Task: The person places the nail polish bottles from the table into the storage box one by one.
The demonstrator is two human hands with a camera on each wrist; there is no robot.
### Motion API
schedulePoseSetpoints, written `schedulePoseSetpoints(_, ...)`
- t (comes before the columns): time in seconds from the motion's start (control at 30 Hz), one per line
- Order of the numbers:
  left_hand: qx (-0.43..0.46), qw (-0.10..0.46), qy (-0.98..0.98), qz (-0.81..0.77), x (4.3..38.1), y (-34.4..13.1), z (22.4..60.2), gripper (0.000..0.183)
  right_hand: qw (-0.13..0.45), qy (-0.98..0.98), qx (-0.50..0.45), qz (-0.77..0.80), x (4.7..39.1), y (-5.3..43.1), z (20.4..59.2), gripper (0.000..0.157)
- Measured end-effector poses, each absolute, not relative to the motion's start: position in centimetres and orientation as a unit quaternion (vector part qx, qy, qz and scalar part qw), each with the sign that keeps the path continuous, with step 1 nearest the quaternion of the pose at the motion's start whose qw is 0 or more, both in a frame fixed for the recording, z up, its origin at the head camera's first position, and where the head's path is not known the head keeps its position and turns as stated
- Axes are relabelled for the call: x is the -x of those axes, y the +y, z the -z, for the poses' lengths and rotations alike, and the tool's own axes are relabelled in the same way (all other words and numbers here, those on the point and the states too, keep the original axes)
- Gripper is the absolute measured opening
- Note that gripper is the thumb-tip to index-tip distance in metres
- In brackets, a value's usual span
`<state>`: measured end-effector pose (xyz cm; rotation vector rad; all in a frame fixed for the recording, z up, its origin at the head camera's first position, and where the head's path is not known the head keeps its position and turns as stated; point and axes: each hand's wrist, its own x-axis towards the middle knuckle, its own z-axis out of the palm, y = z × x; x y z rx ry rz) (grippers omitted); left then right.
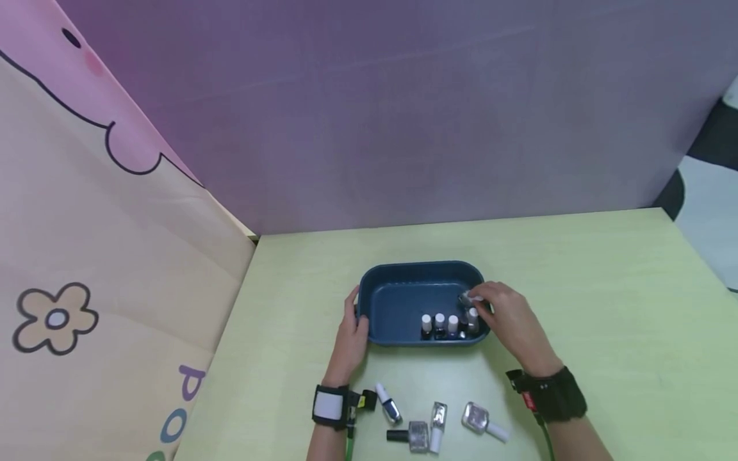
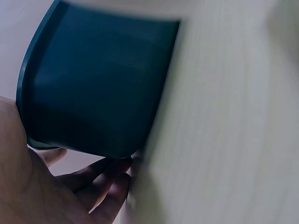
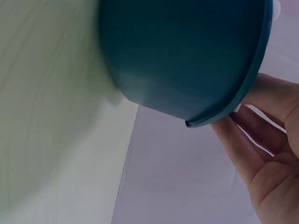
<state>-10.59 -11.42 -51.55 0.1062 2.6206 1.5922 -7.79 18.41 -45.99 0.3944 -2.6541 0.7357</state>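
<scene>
A dark blue rectangular bin (image 1: 423, 266) with rounded corners stands on the table. My left hand (image 1: 349, 336) holds its left end, fingers against the outer wall (image 2: 100, 93) and thumb near the rim. Over the bin's right end, my right hand (image 1: 510, 320) pinches a small nail polish bottle (image 1: 464, 299) between thumb and fingers, inside the rim. Below it, several nail polish bottles with white caps (image 1: 440, 325) stand in a row along the near wall, toward the right corner. In the right wrist view the bin's wall (image 3: 187, 56) hides most of the pinched bottle.
In front of the bin, several nail polish bottles lie on the pale table (image 1: 277, 333): a dark one with a white cap (image 1: 389, 404), a glittery one with a black cap (image 1: 418, 436), and clear-silver ones (image 1: 476, 417). A purple-grey panel (image 1: 403, 128) rises behind the table; a printed cloth (image 1: 115, 256) hangs left.
</scene>
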Motion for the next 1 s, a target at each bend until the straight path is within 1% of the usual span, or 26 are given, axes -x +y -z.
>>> schedulePoseSetpoints(0.3, -0.036, 0.037, 0.853, -0.519, 10.73, -11.22, 51.41, 0.056, 0.159, -0.94, -0.136, -0.268, 8.05, 18.36, 46.12, 0.018)
schedulePoseSetpoints(0.47, -0.036, 0.039, 0.854, -0.518, 10.76, -11.15, 51.52, 0.056, 0.149, -0.944, -0.132, -0.264, 8.09, 18.2, 46.18, 0.015)
schedulePoseSetpoints(0.7, -0.036, 0.036, 0.857, -0.513, 10.67, -11.1, 51.44, 0.056, 0.157, -0.945, -0.131, -0.256, 8.14, 18.12, 46.17, 0.013)
schedulePoseSetpoints(1.0, -0.038, 0.033, 0.859, -0.509, 10.83, -11.11, 51.43, 0.055, 0.165, -0.947, -0.128, -0.244, 7.86, 18.06, 45.91, 0.015)
